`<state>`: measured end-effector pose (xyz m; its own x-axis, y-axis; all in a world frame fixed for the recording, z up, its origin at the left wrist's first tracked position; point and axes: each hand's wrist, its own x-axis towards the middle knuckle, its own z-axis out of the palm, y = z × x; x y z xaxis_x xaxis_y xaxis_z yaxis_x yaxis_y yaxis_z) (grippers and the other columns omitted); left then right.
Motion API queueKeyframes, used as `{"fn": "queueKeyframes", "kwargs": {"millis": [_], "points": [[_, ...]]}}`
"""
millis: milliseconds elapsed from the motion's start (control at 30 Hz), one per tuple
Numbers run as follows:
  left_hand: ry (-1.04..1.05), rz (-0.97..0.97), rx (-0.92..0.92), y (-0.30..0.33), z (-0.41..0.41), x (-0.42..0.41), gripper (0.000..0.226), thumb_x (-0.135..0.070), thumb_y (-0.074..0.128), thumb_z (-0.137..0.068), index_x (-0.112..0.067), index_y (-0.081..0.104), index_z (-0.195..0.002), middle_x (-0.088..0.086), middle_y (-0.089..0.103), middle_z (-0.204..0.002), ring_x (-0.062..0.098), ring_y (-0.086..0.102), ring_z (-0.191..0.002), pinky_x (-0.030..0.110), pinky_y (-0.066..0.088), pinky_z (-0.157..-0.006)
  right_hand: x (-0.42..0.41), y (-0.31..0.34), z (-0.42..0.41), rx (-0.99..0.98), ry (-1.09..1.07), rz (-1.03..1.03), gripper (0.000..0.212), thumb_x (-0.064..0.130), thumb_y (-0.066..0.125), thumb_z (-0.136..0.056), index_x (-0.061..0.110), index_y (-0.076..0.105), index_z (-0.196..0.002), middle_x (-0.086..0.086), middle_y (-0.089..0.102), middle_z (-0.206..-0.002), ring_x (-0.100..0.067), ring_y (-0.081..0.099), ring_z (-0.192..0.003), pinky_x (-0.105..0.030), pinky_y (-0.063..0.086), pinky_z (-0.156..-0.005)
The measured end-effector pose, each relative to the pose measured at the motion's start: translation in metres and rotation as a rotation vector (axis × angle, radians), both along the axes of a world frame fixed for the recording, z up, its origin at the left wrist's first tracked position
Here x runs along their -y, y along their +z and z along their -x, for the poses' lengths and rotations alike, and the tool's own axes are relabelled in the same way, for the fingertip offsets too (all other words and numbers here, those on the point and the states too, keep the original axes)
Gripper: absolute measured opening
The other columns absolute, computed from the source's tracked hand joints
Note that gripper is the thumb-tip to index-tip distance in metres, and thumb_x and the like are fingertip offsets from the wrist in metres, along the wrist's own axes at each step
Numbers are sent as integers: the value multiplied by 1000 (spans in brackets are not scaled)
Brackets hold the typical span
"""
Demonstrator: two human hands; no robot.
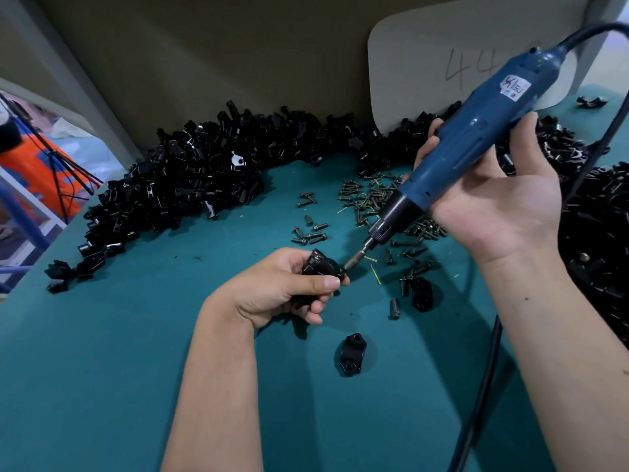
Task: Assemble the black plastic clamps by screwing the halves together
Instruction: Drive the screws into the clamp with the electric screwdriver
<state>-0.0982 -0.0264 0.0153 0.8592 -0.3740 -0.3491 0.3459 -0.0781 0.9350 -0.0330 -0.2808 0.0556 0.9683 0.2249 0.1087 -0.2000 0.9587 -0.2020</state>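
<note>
My left hand [289, 287] grips a black plastic clamp [323, 265] just above the teal table, thumb and fingers curled round it. My right hand [493, 195] holds a blue electric screwdriver [476, 131] tilted down to the left. Its bit tip [347, 265] meets the right end of the clamp. Two loose clamp halves lie on the table: one [352, 354] below my left hand, another [422, 294] to the right. Loose screws [371, 202] are scattered behind the clamp.
A large heap of black clamp parts [177, 192] fills the back left of the teal table [102, 369], and more parts [599, 233] pile up at the right. The screwdriver's black cable [483, 386] runs across the table's right side. A pale board [425, 63] leans at the back.
</note>
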Motion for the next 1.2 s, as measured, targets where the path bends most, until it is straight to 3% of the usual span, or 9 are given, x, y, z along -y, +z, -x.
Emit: {"fn": "queueKeyframes", "kwargs": {"millis": [367, 533, 600, 700, 767, 900, 1000, 1067, 1200], "points": [[-29, 9, -50, 1, -1, -3, 27, -13, 80, -84, 1, 72, -106, 4, 58, -69, 12, 58, -56, 21, 54, -51, -9, 5, 2, -27, -93, 105, 39, 43, 64, -100, 10, 71, -119, -15, 71, -106, -36, 64, -100, -44, 56, -93], [-44, 33, -77, 0, 0, -4, 27, -15, 75, -85, 2, 71, -105, 3, 57, -69, 11, 57, -55, 20, 52, -50, -13, 9, 6, -30, -173, 296, 52, 60, 55, -99, 13, 64, -120, -9, 61, -106, -26, 60, -90, -44, 46, -105], [-55, 45, -81, 0, 0, -2, 26, -15, 72, -84, 1, 70, -104, 3, 56, -69, 11, 55, -55, 20, 51, -50, -16, 12, 6, -36, -221, 408, 57, 63, 62, -93, 12, 60, -118, -7, 58, -100, -19, 59, -79, -38, 51, -95], [-99, 44, -84, 0, 0, 2, 24, -14, 69, -85, 1, 70, -103, 3, 56, -69, 11, 55, -55, 20, 51, -50, -21, 15, 8, -43, -274, 526, 46, 47, 76, -88, 15, 53, -112, 0, 57, -85, -11, 55, -66, -30, 52, -69], [-121, 30, -80, 0, 0, 5, 26, -14, 69, -86, 2, 69, -106, 2, 55, -69, 10, 54, -56, 20, 50, -50, -23, 16, 7, -39, -313, 562, 42, 35, 79, -88, 17, 50, -111, 2, 55, -80, -10, 53, -62, -29, 49, -61], [-103, 57, -95, 1, 0, 10, 30, -19, 68, -87, 2, 64, -108, -2, 49, -67, 7, 41, -54, 14, 38, -46, -23, 17, 6, -26, -391, 578, 35, 24, 79, -91, 16, 50, -108, 2, 55, -78, -10, 51, -59, -29, 47, -57], [-31, 71, -210, 8, -2, 16, 52, -52, 74, -86, -2, 62, -96, -2, 38, -63, 2, 31, -46, 12, 21, -38, -25, 19, 7, -37, -412, 562, 28, 24, 78, -92, 16, 52, -101, 2, 54, -75, -10, 51, -57, -29, 47, -56], [31, 6, -246, 11, -5, 21, 57, -66, 62, -88, -9, 58, -84, -2, 33, -59, 1, 26, -40, 13, 13, -36, -27, 21, 9, -67, -438, 558, 29, 27, 79, -91, 17, 54, -98, 2, 53, -73, -10, 50, -55, -28, 46, -54], [78, -144, -165, 10, -9, 27, 38, -40, 50, -103, -20, 39, -72, -3, 27, -54, 5, 20, -38, 12, 14, -35, -32, 26, 12, -147, -500, 554, 35, 30, 82, -88, 16, 54, -103, 2, 54, -70, -10, 48, -51, -27, 44, -52]]}}
